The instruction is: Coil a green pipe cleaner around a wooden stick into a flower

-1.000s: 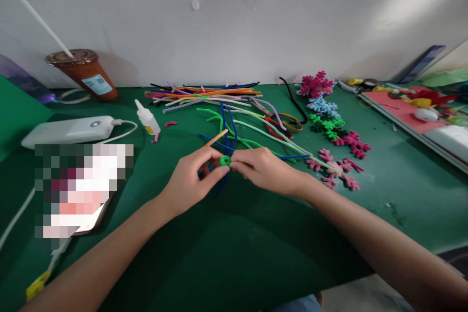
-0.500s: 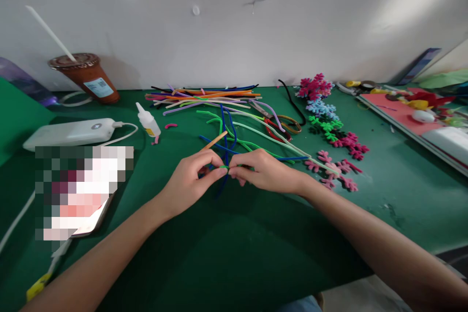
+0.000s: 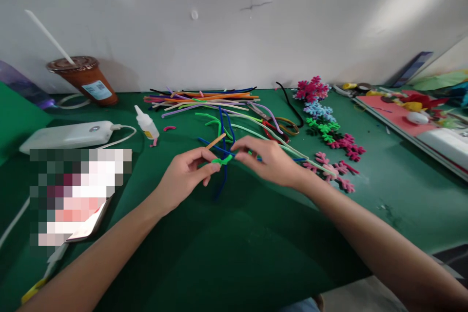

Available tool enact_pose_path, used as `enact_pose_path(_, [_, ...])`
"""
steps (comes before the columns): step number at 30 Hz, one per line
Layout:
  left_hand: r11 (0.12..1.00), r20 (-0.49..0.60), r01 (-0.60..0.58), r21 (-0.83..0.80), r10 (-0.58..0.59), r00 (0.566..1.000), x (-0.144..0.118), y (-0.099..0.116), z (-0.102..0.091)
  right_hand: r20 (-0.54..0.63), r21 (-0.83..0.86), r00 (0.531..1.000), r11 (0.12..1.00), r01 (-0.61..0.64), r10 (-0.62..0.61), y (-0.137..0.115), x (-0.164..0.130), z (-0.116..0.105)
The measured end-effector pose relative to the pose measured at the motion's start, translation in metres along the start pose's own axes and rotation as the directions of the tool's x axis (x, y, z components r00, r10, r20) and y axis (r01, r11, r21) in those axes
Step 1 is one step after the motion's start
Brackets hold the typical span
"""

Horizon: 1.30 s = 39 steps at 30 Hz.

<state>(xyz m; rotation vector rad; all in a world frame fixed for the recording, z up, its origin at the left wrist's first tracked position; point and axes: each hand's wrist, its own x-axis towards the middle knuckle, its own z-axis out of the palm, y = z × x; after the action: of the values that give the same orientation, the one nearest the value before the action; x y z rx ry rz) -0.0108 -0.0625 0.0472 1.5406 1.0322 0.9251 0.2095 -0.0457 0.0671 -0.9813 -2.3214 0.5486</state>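
My left hand [image 3: 188,173] is closed, thumb and fingers pinching a short bent green pipe cleaner [image 3: 222,160]. A thin wooden stick [image 3: 216,141] also pokes up from between its fingers. My right hand [image 3: 268,162] hovers just right of the green piece, thumb and index finger slightly apart, with nothing visible between them. Beneath and behind both hands, dark blue pipe cleaners [image 3: 223,124] lie crossed on the green tabletop. Longer pale green pipe cleaners [image 3: 270,135] stretch off to the right, partly hidden by my right hand.
A pile of coloured pipe cleaners [image 3: 204,99] lies by the wall, near scissors [image 3: 270,124]. Fuzzy snowflake shapes [image 3: 321,112] run down the right. On the left are a glue bottle [image 3: 146,124], a drink cup [image 3: 86,80], a white power bank [image 3: 68,135] and a phone [image 3: 89,224].
My right hand has come away from the green pipe cleaner, its fingers parting and lifting slightly. More of the green piece now shows at my left fingertips.
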Motion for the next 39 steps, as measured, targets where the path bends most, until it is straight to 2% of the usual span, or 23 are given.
enact_pose_path(2, [0.997,-0.074,-0.019,-0.069,0.014,0.997,0.001,-0.003,-0.001,-0.181,-0.021,0.977,0.993,-0.116,0.111,0.013,0.002,-0.016])
enact_pose_path(4, [0.994,-0.122,-0.026,-0.106,0.013,0.992,0.001,-0.006,-0.002,-0.351,-0.086,0.914,0.965,-0.249,0.205,0.036,0.001,-0.034])
enact_pose_path(6, [0.994,-0.159,-0.034,-0.104,0.017,0.987,0.000,-0.007,-0.002,-0.423,-0.198,0.861,0.898,-0.393,0.283,0.064,-0.002,-0.049])
enact_pose_path(7, [0.995,-0.180,-0.042,-0.095,0.024,0.983,0.000,-0.008,-0.002,-0.415,-0.270,0.847,0.844,-0.463,0.332,0.078,-0.005,-0.055])
enact_pose_path(9, [0.996,-0.210,-0.047,-0.079,0.029,0.977,0.000,-0.008,-0.001,-0.276,-0.424,0.850,0.736,-0.527,0.450,0.101,-0.010,-0.062])
enact_pose_path(12, [0.996,-0.225,-0.022,-0.085,0.003,0.974,-0.001,-0.006,0.000,-0.150,-0.465,0.865,0.738,-0.490,0.480,0.117,-0.015,-0.058])
enact_pose_path(15, [0.994,-0.213,0.011,-0.107,-0.034,0.977,-0.001,-0.007,0.000,-0.136,-0.465,0.862,0.737,-0.491,0.489,0.118,-0.014,-0.046])
enact_pose_path(19, [0.991,-0.184,0.032,-0.131,-0.056,0.981,-0.002,-0.010,0.001,-0.190,-0.416,0.833,0.726,-0.548,0.520,0.118,-0.010,-0.035])
enact_pose_path(24, [0.985,-0.173,0.044,-0.166,-0.073,0.982,-0.001,-0.014,0.000,-0.242,-0.228,0.771,0.738,-0.635,0.588,0.127,-0.010,-0.039])
enact_pose_path(27, [0.985,-0.173,0.042,-0.168,-0.071,0.982,-0.001,-0.014,-0.001,-0.196,-0.022,0.750,0.762,-0.647,0.632,0.126,-0.011,-0.050])
enact_pose_path(31, [0.986,-0.181,0.033,-0.166,-0.063,0.981,-0.001,-0.014,-0.001,-0.102,0.305,0.801,0.785,-0.540,0.590,0.112,-0.010,-0.063])
enact_pose_path(33, [0.985,-0.182,0.024,-0.169,-0.055,0.982,-0.001,-0.014,-0.001,-0.070,0.464,0.832,0.756,-0.461,0.550,0.103,-0.009,-0.066])
enact_pose_path(35, [0.986,-0.187,0.015,-0.168,-0.047,0.981,-0.002,-0.016,-0.001,-0.027,0.679,0.853,0.636,-0.366,0.521,0.093,-0.006,-0.066])
enact_pose_path(37, [0.986,-0.195,0.011,-0.165,-0.043,0.980,-0.003,-0.017,-0.002,0.020,0.863,0.869,0.430,-0.264,0.495,0.086,-0.004,-0.065])
enact_pose_path(39, [0.986,-0.200,0.013,-0.163,-0.046,0.979,-0.003,-0.018,-0.001,0.052,0.940,0.874,0.272,-0.206,0.482,0.082,-0.002,-0.064])
